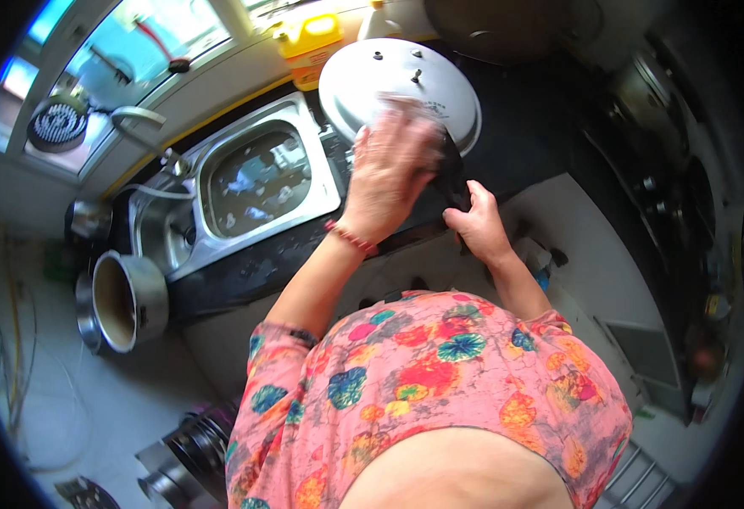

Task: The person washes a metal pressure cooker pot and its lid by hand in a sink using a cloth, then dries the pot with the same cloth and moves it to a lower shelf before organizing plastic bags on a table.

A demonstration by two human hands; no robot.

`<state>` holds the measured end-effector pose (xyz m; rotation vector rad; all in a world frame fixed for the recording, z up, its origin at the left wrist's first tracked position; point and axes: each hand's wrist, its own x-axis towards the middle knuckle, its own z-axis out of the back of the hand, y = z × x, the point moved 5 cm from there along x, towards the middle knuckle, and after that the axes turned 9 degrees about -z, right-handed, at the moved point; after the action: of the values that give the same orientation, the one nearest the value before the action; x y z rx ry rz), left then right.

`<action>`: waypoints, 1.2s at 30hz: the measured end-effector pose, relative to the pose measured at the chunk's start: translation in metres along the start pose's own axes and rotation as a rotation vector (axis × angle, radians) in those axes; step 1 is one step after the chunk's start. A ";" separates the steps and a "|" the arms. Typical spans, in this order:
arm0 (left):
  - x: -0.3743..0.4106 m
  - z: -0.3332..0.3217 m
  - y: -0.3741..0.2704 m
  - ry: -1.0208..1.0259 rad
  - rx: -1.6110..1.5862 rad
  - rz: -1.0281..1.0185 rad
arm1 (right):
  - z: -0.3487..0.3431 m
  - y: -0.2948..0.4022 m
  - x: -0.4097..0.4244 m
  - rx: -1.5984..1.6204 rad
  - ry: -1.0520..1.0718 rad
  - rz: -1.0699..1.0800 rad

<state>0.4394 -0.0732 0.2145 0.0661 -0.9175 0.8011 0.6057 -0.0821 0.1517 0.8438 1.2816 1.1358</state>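
A round aluminium pressure cooker lid (365, 79), with small valve fittings on top, is in front of me over the dark counter. From its near side a long black handle (449, 167) runs towards me. My right hand (481, 223) grips the end of this handle, thumb and fingers around it. Flat over the lid's near part lies my left hand (394, 159), blurred, with a red bead bracelet (350, 237) on the wrist. A brownish blur shows at its fingertips; whether anything is under the palm is hidden.
Left of the lid is a steel sink (254, 175) with murky water and floating scraps, beside a faucet (174, 162). A yellow jug (310, 48) stands behind. A large metal pot (131, 302) sits at the left; a stove (658, 191) is at the right.
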 end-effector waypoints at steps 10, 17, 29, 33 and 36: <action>-0.071 0.110 0.133 -0.322 0.203 0.610 | -0.068 0.032 -0.033 -0.050 0.391 -0.045; -0.112 0.111 0.100 -0.418 0.208 0.457 | -0.108 0.031 -0.029 -0.041 0.481 -0.119; -0.132 0.134 0.096 -0.641 0.353 0.508 | -0.165 0.043 -0.025 -0.027 0.512 0.014; -0.166 0.162 0.159 -0.848 0.057 0.687 | -0.163 0.050 -0.020 -0.099 0.488 0.152; -0.168 0.167 0.168 -0.936 -0.144 0.696 | -0.160 0.051 -0.017 -0.090 0.536 0.087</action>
<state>0.1591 -0.1152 0.1504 -0.0136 -1.9397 1.3831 0.4407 -0.1030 0.1828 0.5456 1.6225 1.5429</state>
